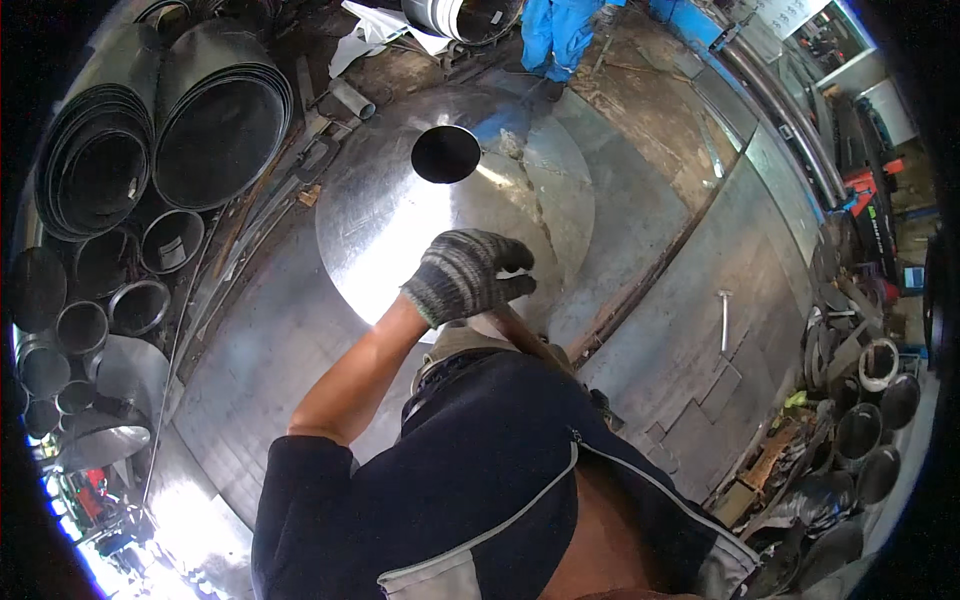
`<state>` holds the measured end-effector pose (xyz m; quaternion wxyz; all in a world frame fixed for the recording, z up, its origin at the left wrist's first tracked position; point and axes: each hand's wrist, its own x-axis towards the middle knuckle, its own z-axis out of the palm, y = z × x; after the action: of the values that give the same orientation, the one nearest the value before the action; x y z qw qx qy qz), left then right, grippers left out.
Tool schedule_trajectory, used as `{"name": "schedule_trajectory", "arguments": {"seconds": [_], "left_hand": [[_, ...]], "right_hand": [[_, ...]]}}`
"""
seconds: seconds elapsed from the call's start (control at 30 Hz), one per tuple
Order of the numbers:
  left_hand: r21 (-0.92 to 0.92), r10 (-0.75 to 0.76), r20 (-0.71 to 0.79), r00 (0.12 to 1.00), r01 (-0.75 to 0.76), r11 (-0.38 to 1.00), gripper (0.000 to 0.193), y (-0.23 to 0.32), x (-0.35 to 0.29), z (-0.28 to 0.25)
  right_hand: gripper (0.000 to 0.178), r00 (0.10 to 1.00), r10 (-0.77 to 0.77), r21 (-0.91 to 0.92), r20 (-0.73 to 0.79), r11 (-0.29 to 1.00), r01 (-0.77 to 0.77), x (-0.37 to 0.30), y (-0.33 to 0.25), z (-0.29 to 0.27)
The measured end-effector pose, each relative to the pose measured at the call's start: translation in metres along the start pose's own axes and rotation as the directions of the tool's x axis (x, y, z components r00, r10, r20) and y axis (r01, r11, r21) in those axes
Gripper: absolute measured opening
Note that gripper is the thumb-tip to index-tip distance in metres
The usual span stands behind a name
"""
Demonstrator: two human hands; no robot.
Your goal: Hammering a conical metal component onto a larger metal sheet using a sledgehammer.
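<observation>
Left-hand fingers [510,251], thumb [517,288] apart, are hovering near a sheet-metal cone [380,215], the right hand hidden; slipping risks edge cuts.

Metal workshop: sheet rolls [208,58] along floor [640,125] left edge, pipe sections [858,438] along right; hammer [725,322], holed round sheet [395,200] between.

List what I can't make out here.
All in the head view:
Right hand: mostly or wholly hidden behind the left hand.
Co-worker: upper body cut off by the top edge.
White drum: cut off by the top edge.
Metal disc: its hole's inside is too dark.
</observation>
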<state>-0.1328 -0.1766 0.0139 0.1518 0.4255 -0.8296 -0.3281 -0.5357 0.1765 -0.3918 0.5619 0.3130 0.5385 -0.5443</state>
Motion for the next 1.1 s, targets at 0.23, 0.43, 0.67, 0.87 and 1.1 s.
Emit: {"name": "schedule_trajectory", "arguments": {"seconds": [0.23, 0.43, 0.67, 0.87, 1.1], "left_hand": [[0.068, 0.135, 0.086, 0.987, -0.141, 0.988, 0.043, 0.073, 0.062, 0.061], [0.072, -0.018, 0.335, 0.942, -0.007, 0.997, 0.048, 0.111, 0.082, 0.089], [0.315, -0.34, 0.593, 0.73, 0.179, 0.932, 0.07, 0.045, 0.026, 0.093], [0.382, -0.537, 0.748, 0.389, 0.409, 0.828, 0.067, -0.039, -0.067, 0.109], [0.113, -0.419, 0.725, 0.547, 0.505, 0.856, 0.068, -0.127, -0.18, 0.177]], "right_hand": [[0.03, 0.995, 0.088, -0.027, -0.046, 0.996, -0.09, 0.02, -0.037, -0.036], [0.029, 0.982, 0.162, -0.067, -0.096, 0.983, -0.169, 0.039, -0.074, -0.053], [0.029, 0.965, 0.18, -0.139, -0.192, 0.968, -0.209, 0.058, -0.117, -0.05], [0.029, 0.998, 0.056, -0.425, -0.036, 0.903, -0.066, 0.101, -0.162, 0.03], [0.027, 0.834, 0.019, -0.605, 0.552, 0.697, 0.385, 0.02, -0.166, 0.245]]}}
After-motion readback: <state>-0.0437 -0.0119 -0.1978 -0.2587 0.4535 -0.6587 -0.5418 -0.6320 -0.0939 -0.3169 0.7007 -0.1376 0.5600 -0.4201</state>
